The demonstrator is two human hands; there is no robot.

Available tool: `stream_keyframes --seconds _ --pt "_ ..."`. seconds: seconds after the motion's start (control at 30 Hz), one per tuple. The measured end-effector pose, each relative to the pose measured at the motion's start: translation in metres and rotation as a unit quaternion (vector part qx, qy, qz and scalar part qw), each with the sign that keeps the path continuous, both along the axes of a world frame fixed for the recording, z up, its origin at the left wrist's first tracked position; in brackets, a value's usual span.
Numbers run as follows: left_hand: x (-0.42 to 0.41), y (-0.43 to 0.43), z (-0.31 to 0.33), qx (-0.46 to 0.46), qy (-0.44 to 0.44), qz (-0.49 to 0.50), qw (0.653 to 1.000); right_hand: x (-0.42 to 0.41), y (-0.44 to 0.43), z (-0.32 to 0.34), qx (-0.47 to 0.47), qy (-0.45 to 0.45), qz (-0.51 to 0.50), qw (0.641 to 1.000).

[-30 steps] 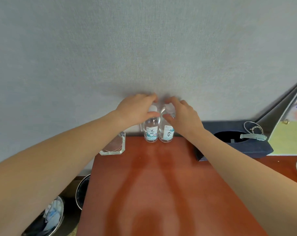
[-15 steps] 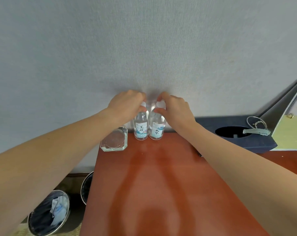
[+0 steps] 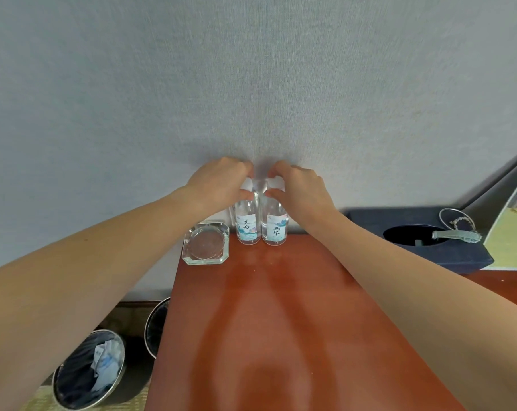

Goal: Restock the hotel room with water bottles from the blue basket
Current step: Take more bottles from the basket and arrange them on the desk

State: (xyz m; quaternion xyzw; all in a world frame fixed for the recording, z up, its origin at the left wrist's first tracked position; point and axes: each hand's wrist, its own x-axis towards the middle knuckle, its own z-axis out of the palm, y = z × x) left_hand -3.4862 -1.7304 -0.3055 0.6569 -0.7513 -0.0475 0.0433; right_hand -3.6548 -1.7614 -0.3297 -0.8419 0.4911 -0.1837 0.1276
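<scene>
At the centre of the frame, two bottles stand upright and touching side by side at the far edge of the glossy red-brown wooden bench [image 3: 281, 321], close against the grey-blue wall. The left hand [image 3: 221, 182] has its fingers curled round the white-capped top of one clear plastic water bottle [image 3: 246, 223], and the right hand [image 3: 301, 188] pinches the cap of the second matching bottle [image 3: 275, 228] in the same way. Both labels face the camera. Just left of them sits a square cut-glass ashtray [image 3: 205, 247]; a dark blue tissue box [image 3: 458, 253] lies at centre right, and a round lined waste bin [image 3: 88, 372] stands on the floor at lower left. The blue basket is not in view. This pair looks placed, with only letting go left; whether other spots need restocking cannot be told.
</scene>
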Motion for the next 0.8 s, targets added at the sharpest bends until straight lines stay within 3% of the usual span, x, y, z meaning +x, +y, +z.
stream_keyframes --seconds 0.4,0.8 --pt "0.006 0.0 -0.005 -0.016 0.034 -0.005 0.999 0.001 0.002 -0.001 0.0 -0.012 -0.003 1.0" --pt "0.006 0.014 0.003 -0.01 0.009 0.015 1.0 0.004 0.005 0.019 -0.008 0.004 -0.002 1.0"
